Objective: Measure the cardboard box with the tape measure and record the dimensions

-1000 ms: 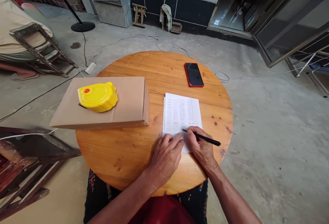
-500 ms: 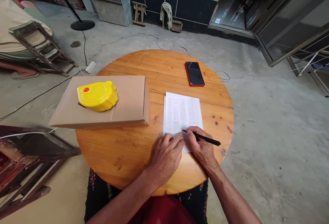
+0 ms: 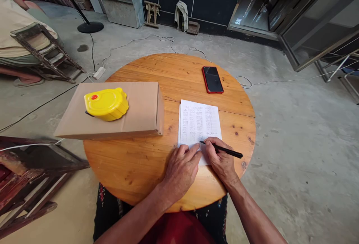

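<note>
My right hand [image 3: 222, 161] pinches a black pen [image 3: 228, 151], its tip at the lower part of a white sheet of paper [image 3: 199, 120]. Columns of small handwriting cover the sheet; I cannot read them. At least one more sheet lies under it. My left hand [image 3: 183, 167] rests flat, fingers stretched out, over the paper's lower left edge and the table. Both hands cover the bottom of the sheet. Left of the paper, a yellow tape measure [image 3: 107, 104] with a red button sits on a closed cardboard box [image 3: 141, 105].
The round wooden table [image 3: 134, 161] carries everything. Near its far right edge lies a phone [image 3: 213, 79] in a red case. A person [image 3: 25, 23] sits on a wooden chair [image 3: 47, 51] at the far left. Cables and a white power strip [image 3: 99, 73] lie on the floor.
The pen and my right hand have shifted very slightly to the right. My left hand stays on the paper; the box, tape measure and phone have not moved.
</note>
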A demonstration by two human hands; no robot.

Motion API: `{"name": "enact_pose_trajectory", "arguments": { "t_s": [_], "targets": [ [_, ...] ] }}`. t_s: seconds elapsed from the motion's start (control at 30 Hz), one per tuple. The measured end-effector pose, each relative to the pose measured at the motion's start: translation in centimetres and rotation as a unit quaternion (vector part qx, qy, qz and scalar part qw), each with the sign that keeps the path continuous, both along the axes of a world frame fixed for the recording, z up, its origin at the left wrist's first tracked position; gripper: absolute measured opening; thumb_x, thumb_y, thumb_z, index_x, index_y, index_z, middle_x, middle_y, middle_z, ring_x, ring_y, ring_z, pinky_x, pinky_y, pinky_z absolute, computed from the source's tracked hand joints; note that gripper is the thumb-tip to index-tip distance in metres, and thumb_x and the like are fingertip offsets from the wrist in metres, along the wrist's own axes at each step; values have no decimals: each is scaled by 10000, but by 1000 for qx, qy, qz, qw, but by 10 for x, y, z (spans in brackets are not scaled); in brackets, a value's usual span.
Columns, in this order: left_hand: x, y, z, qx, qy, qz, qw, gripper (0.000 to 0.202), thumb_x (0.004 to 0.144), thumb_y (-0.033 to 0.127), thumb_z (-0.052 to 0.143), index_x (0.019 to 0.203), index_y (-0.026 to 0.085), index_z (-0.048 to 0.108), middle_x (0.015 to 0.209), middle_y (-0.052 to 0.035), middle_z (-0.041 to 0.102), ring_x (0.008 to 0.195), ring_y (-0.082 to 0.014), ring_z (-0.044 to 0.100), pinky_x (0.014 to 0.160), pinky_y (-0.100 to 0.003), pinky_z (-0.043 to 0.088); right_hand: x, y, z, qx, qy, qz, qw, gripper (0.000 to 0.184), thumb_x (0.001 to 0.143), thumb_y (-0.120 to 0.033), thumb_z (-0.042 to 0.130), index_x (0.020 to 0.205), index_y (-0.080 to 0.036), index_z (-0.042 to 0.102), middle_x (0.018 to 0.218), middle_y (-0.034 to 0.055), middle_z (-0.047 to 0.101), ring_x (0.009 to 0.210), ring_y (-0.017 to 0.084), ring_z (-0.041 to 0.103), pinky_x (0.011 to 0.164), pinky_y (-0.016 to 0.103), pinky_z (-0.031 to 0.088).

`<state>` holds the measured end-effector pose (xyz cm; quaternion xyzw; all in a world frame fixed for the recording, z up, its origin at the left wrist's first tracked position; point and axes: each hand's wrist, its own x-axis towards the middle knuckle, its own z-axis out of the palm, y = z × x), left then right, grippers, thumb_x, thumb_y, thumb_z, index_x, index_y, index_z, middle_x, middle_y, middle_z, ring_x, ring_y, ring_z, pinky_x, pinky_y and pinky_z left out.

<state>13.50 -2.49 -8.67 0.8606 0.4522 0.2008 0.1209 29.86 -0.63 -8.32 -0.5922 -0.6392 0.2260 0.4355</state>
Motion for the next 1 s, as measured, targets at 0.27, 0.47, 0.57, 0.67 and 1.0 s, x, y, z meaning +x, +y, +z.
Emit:
{"name": "enact_pose_trajectory", "arguments": {
  "t_s": [0.27,0.47,0.57,0.67,1.0],
  "targets": [
    [1,1,1,9,13,-5,1000,381,851,83,569,1205,223,588,1352,-10,589,954,-219,511,819,-386,503,3,-1,-8,-15,34,-30,999,160,922,-251,541,845,-191,668,711,0,653,595,133,568,571,253,448],
    [2,0,0,10,14,-4,1000,384,843,83,574,1199,227,590,1350,-13,588,953,-225,509,808,-392,505,2,-1,-8,-10,36,-39,999,160,919,-251,544,838,-193,669,725,4,662,618,139,581,589,255,456],
    [2,0,0,10,13,-5,1000,381,847,84,566,1201,224,592,1349,-20,591,957,-229,508,810,-396,508,1,-1,-7,-8,33,-32,999,154,920,-244,543,846,-194,668,734,5,664,628,139,586,599,254,461],
    [1,0,1,8,8,-4,1000,378,865,92,555,1218,224,584,1349,-20,593,968,-225,510,821,-392,510,2,0,-6,-12,27,-11,999,152,921,-239,538,849,-193,663,744,6,665,635,138,588,609,253,465],
    [2,1,2,1,3,0,1000,351,889,113,537,1215,231,592,1356,10,592,962,-220,503,821,-392,505,0,0,-2,-11,8,2,1000,155,921,-226,534,823,-197,650,727,1,653,638,138,576,621,258,461]
  ]
}}
